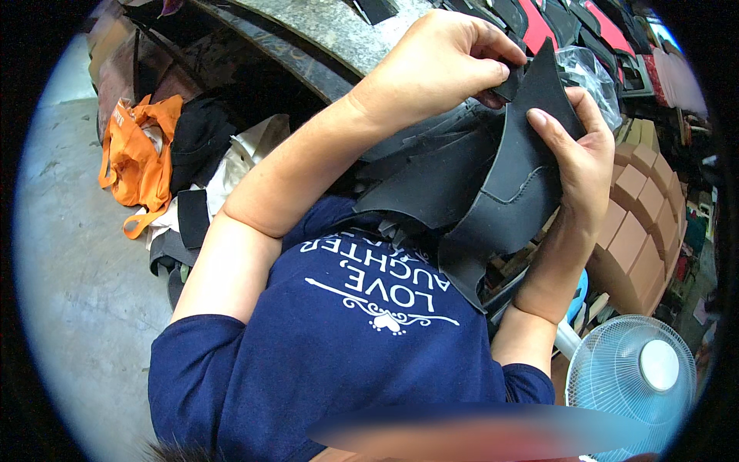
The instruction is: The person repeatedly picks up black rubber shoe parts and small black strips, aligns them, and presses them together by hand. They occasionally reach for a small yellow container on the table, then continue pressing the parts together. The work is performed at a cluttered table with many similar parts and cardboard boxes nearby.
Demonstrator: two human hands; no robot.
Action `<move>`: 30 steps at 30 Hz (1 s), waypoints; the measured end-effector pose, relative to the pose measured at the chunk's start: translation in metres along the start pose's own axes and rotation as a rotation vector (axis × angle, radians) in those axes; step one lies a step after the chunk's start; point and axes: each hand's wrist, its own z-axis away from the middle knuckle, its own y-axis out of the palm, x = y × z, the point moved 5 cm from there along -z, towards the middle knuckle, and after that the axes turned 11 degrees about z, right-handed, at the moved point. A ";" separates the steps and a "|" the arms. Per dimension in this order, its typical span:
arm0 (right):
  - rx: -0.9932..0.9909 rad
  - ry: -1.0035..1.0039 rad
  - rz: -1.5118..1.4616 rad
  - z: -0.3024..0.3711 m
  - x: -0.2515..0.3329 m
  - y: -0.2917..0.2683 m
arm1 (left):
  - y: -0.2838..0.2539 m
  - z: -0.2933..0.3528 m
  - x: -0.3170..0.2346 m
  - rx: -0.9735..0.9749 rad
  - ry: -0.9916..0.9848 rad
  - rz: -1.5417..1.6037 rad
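Note:
A curved black piece of leather-like sheet (531, 146) with a stitched line across it hangs upright in front of my chest. My right hand (581, 150) is closed on its upper right edge, thumb on the near face. At its upper left edge my left hand (450, 61) is closed in a pinch on a small black piece (510, 83). The pinching fingers partly cover that piece, so I cannot tell whether it is joined to the larger one. More black cut pieces (439, 173) lie overlapped across my lap below my left hand.
A grey worktable (308, 31) reaches across the top, with red and black pieces (539, 31) at its right. An orange bag (138, 150) and dark cloth lie at the left. Stacked brown pieces (643, 208) and a fan (631, 377) stand close on the right.

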 end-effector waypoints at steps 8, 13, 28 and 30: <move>0.002 0.014 -0.003 0.000 0.000 0.000 | 0.001 0.000 0.000 0.007 -0.038 0.046; -0.014 0.005 0.017 0.002 -0.001 0.001 | 0.005 0.008 -0.007 0.020 -0.032 0.083; -0.075 -0.213 0.196 -0.014 0.017 -0.011 | 0.022 0.017 -0.006 0.076 -0.073 0.094; -0.120 -0.247 0.180 -0.013 0.013 -0.009 | 0.022 0.017 -0.006 0.071 -0.099 0.154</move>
